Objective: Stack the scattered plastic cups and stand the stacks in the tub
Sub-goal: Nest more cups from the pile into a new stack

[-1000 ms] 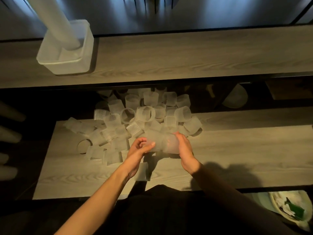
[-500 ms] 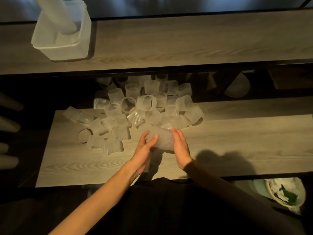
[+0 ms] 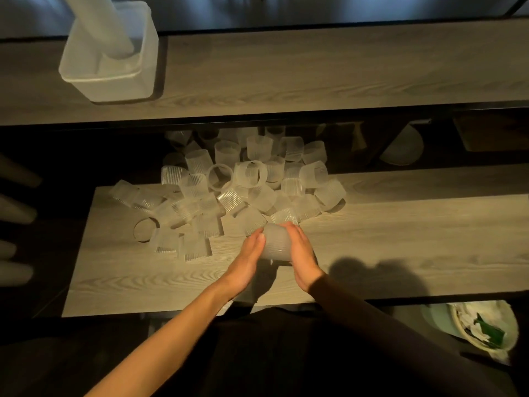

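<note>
Two hands clasp a ribbed plastic cup (image 3: 276,244) just above the lower wooden table (image 3: 406,242), at the near edge of the scattered cups (image 3: 246,181).

The left hand (image 3: 245,260) presses nearly straight fingers against the cup's left side. The right hand (image 3: 302,253) curves round its right side and grips it. Well apart, the white tub (image 3: 96,79) sits on the upper shelf (image 3: 315,67) at far left, with a tall stack of cups (image 3: 98,22) leaning in it.
</note>
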{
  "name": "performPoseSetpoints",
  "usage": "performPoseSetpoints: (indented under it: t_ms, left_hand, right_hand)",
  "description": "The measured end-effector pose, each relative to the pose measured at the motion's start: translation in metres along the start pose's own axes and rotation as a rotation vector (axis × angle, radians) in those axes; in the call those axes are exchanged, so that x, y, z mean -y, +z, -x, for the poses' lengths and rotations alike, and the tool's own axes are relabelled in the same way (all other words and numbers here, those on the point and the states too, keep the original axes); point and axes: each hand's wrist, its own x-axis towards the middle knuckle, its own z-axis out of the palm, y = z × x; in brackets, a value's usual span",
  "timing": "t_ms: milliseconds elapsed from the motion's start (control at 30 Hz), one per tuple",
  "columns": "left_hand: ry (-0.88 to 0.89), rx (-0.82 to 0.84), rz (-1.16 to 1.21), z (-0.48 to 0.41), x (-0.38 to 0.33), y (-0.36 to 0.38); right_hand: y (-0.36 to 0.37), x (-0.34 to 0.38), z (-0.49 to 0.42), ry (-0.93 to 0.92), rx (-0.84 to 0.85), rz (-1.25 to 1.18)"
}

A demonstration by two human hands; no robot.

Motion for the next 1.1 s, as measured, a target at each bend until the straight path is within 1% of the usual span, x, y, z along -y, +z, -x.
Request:
performPoseSetpoints:
  t_ms: [33,67,100,133,167,200,267,333,400,433,467,500,567,667,700,733,800,933,1033,1100]
  left_hand:
    - [0.029,-0.012,-0.113,0.004,0.004,-0.011]
    - [0.051,-0.008,-0.275,0.008,0.009,-0.023]
    - [0.052,0.037,-0.478,0.01,0.016,-0.033]
    - [0.023,0.117,-0.683,0.012,0.023,-0.041]
    - [-0.016,0.199,-0.854,0.013,0.031,-0.046]
    - [-0.042,0.255,-0.978,0.013,0.04,-0.048]
    - [-0.024,0.256,-1.089,0.01,0.051,-0.047]
    - [0.014,0.197,-1.102,0.006,0.054,-0.045]
    - [0.025,0.15,-1.078,0.001,0.05,-0.044]
    - [0.02,0.128,-1.035,-0.001,0.048,-0.045]
    - [0.016,0.095,-0.937,-0.003,0.047,-0.045]
    - [0.004,0.052,-0.776,-0.004,0.045,-0.046]
    - [0.002,-0.064,-0.346,-0.004,0.036,-0.046]
    - [-0.009,-0.228,0.307,-0.009,0.011,-0.04]
    - [-0.02,-0.243,0.435,-0.012,0.002,-0.036]
    - [-0.01,-0.238,0.492,-0.015,-0.006,-0.032]
    - [0.037,-0.198,0.427,-0.018,-0.02,-0.02]
    - [0.08,-0.188,0.343,-0.023,-0.031,-0.002]
    - [0.028,-0.202,0.198,-0.024,-0.033,-0.001]
    - [0.002,-0.127,0.118,-0.023,-0.034,-0.001]
  right_hand:
    - [-0.004,0.0,-0.004,0.026,-0.018,-0.06]
    - [-0.009,0.0,-0.009,0.046,-0.036,-0.102]
    - [-0.014,0.0,-0.012,0.064,-0.06,-0.126]
    - [-0.018,0.0,-0.016,0.084,-0.088,-0.147]
    - [-0.021,0.0,-0.019,0.111,-0.116,-0.168]
    - [-0.023,0.0,-0.022,0.138,-0.137,-0.192]
    - [-0.024,-0.003,-0.026,0.157,-0.152,-0.218]
    - [-0.023,-0.004,-0.024,0.158,-0.138,-0.226]
    - [-0.022,-0.009,-0.023,0.18,-0.136,-0.246]
    - [-0.022,-0.009,-0.02,0.196,-0.141,-0.26]
    - [-0.022,-0.011,-0.021,0.201,-0.15,-0.28]
    - [-0.024,-0.011,-0.021,0.202,-0.161,-0.305]
    - [-0.027,-0.01,-0.019,0.195,-0.184,-0.34]
    - [-0.029,-0.002,-0.014,0.143,-0.167,-0.262]
    - [-0.026,0.002,-0.012,0.118,-0.141,-0.226]
    - [-0.023,0.007,-0.008,0.088,-0.107,-0.208]
    - [-0.016,0.017,-0.003,0.045,-0.05,-0.221]
    - [-0.016,0.031,-0.001,0.032,-0.028,-0.26]
    - [-0.022,0.037,-0.001,0.009,-0.071,-0.219]
    - [-0.026,0.038,-0.001,-0.014,-0.073,-0.151]
